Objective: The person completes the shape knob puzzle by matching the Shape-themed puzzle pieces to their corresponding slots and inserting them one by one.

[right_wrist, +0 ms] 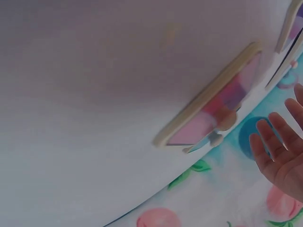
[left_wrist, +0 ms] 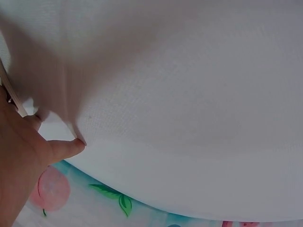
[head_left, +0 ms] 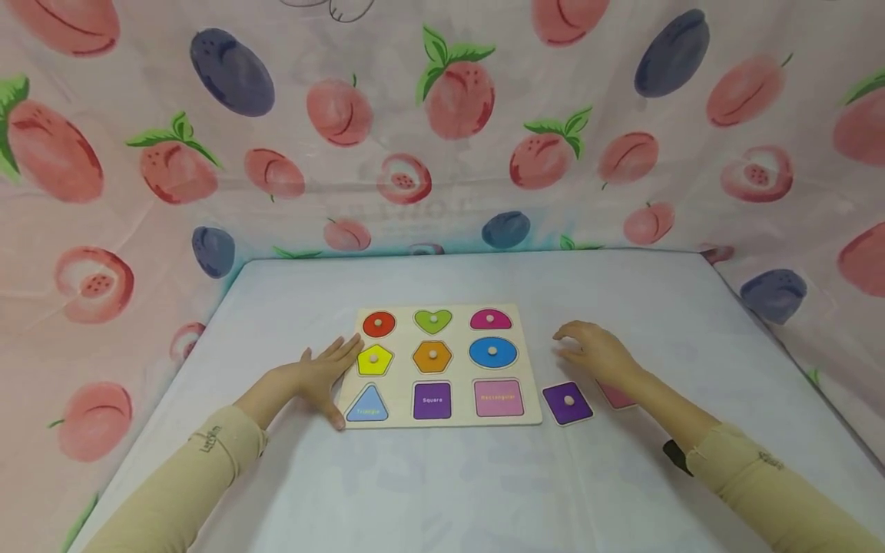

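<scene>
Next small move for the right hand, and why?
Probably pinch the knob of the purple square piece: the right hand looks free, that piece lies loose beside the board, and the matching Square slot looks bare.

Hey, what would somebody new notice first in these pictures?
Probably the colourful puzzle board on the white table, the left hand at its left edge. Next, perhaps, the loose purple square piece off the board's lower right corner, near the right hand. The fruit-printed cloth behind also stands out.
</scene>
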A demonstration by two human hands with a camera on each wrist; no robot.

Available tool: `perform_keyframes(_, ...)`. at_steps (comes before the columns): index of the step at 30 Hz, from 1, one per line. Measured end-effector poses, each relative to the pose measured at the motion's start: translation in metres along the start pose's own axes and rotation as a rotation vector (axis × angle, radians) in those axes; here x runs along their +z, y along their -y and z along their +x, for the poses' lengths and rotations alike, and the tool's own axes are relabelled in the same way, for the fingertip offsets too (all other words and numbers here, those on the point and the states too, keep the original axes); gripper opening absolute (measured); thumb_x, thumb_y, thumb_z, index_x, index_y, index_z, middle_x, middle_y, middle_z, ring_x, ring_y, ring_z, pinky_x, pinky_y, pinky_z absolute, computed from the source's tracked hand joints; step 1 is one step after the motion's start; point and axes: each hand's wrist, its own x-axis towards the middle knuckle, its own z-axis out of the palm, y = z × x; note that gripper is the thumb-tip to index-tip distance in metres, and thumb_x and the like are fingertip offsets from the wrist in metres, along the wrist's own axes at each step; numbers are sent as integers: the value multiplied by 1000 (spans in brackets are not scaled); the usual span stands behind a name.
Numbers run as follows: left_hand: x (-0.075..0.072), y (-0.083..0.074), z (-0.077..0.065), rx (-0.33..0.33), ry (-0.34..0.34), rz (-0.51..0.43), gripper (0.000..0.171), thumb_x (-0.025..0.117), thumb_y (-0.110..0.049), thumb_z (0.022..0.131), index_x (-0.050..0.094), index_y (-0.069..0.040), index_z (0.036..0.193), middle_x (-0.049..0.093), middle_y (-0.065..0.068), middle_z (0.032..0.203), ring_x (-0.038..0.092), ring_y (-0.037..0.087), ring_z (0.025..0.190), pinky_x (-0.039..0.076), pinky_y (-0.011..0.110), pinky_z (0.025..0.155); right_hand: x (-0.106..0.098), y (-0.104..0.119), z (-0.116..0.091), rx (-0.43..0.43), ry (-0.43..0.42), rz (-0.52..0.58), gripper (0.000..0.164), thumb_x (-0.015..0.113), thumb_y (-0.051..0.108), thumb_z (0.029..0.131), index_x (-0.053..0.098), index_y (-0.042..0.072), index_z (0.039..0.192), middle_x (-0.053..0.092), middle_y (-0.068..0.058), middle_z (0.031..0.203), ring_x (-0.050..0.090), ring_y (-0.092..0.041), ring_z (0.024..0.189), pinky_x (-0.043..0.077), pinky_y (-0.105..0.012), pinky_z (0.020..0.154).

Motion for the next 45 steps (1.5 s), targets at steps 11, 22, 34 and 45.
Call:
perform_keyframes(11, 2, 1, -3, -5, -6, -5, 137, 85, -53, 53, 1, -11, 152, -5, 10, 160, -6, 37, 146, -1, 74, 106, -10, -31, -12, 110, 1, -35, 23, 66, 10, 86, 65, -3, 106, 65, -23, 112, 60, -43, 103, 48, -57, 87)
perform_keyframes(22, 0, 3, -3, -2, -13, -6, 137, 85, -54, 53, 0, -12, 152, -5, 10, 160, -6, 37, 146, -1, 74, 106, -21, -52, -4, 137, 98, -47, 21, 64, 11, 85, 67, -2, 102, 63, -28, 113, 56, -48, 108, 45, -59, 91)
perform_keyframes(34, 2, 5, -2, -2, -6, 5, 138, 84, -56, 53, -2, -13, 152, -8, 8, 160, -8, 36, 146, -1, 74, 105, -21, -72, -1, 114, 85, 65, 13, 69, 8, 81, 70, -1, 90, 66, -26, 102, 60, -43, 98, 45, -57, 89)
perform_keyframes(45, 7, 12, 1, 34, -27, -37, 138, 84, -58, 52, -1, -16, 153, -9, 7, 160, -10, 34, 146, -7, 73, 105, -25, -75, 2, 76, 98, 41, 7, 67, 7, 84, 67, 1, 86, 66, -25, 102, 58, -45, 101, 44, -59, 90)
